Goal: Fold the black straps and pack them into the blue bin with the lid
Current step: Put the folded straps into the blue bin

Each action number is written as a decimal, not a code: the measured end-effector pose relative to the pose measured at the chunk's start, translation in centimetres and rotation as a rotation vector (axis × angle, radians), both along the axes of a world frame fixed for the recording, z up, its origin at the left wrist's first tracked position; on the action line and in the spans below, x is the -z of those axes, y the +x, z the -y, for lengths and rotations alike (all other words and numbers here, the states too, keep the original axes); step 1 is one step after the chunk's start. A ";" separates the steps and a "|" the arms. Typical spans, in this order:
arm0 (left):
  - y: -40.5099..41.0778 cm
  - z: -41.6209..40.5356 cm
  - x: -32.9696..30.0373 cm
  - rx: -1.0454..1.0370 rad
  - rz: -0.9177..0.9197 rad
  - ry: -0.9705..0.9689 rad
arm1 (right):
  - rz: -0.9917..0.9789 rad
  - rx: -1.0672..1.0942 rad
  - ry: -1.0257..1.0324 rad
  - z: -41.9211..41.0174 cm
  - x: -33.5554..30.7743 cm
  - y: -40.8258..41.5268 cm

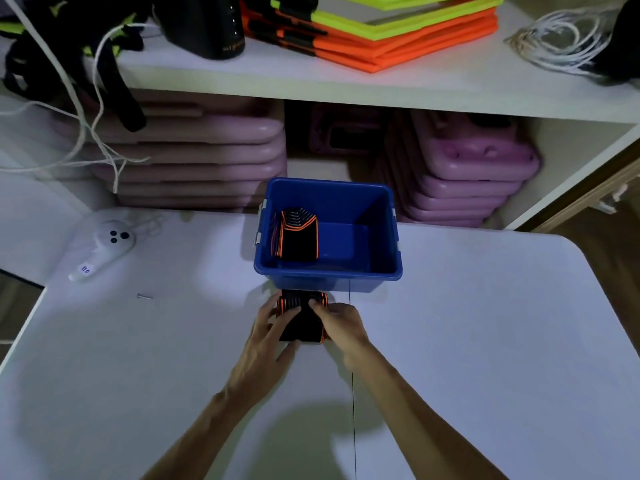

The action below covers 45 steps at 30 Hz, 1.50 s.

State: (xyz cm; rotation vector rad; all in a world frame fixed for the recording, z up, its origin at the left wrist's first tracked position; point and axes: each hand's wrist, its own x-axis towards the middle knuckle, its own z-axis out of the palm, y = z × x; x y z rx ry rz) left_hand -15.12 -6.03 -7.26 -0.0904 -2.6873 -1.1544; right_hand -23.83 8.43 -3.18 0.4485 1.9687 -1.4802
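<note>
A folded black strap with orange edging (304, 323) lies on the white table just in front of the blue bin (381, 271). My left hand (270, 336) grips its left side and my right hand (341, 327) grips its right side, fingers pressed on top. Inside the bin, against the left wall, stands another folded bundle of black straps with orange edges (298, 237). The bin is open, and no lid is in view.
A white handheld controller (104, 249) lies at the table's left, with a small screw (144, 296) nearer me. Behind the bin is a shelf unit with pink stacked mats (194, 157), orange and yellow boards (381, 32), white cords and black gear.
</note>
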 end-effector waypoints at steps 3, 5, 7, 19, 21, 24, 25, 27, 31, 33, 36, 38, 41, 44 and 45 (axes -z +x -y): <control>0.4 -0.4 -1.0 -0.035 -0.037 0.015 | 0.063 0.041 -0.135 -1.0 -0.6 0.2; 0.4 -0.5 -1.4 -0.032 -0.069 0.018 | 0.101 0.062 -0.205 -1.5 -1.1 0.4; 0.5 -0.6 -2.0 -0.031 -0.079 0.030 | 0.091 0.069 -0.244 -1.9 -1.7 0.9; -6.4 3.6 -9.4 -0.248 -0.085 -0.214 | -0.276 0.123 -0.264 -4.7 -9.4 0.8; -9.4 4.3 -8.9 -0.230 0.011 -0.336 | -0.345 0.163 -0.243 -4.5 -10.2 -0.6; -12.9 4.6 -8.1 -0.171 0.112 -0.423 | -0.413 0.192 -0.148 -3.5 -10.1 -4.3; -13.7 4.6 -7.8 -0.164 0.138 -0.433 | -0.435 0.190 -0.095 -3.0 -9.8 -5.6; -14.5 4.4 -7.3 -0.170 0.168 -0.426 | -0.473 0.156 0.018 -2.0 -9.0 -8.2; -14.4 4.0 -6.4 -0.184 0.171 -0.303 | -0.445 0.032 0.237 -0.2 -7.8 -11.9; -14.3 4.0 -6.2 -0.171 0.131 -0.274 | -0.418 -0.047 0.331 1.0 -7.2 -12.7; -14.3 4.1 -5.9 -0.162 0.097 -0.255 | -0.394 -0.105 0.458 2.7 -5.9 -13.8; -14.3 4.2 -5.6 -0.164 0.088 -0.249 | -0.329 -0.067 0.425 3.0 -4.9 -14.7; -14.3 4.2 -5.5 -0.157 0.087 -0.238 | -0.247 -0.050 0.415 2.6 -3.6 -16.0; -14.3 4.1 -5.6 -0.154 0.080 -0.203 | -0.236 -0.114 0.488 2.0 -2.7 -16.6; -14.3 4.0 -5.7 -0.157 0.078 -0.198 | -0.243 -0.152 0.519 2.0 -2.7 -16.6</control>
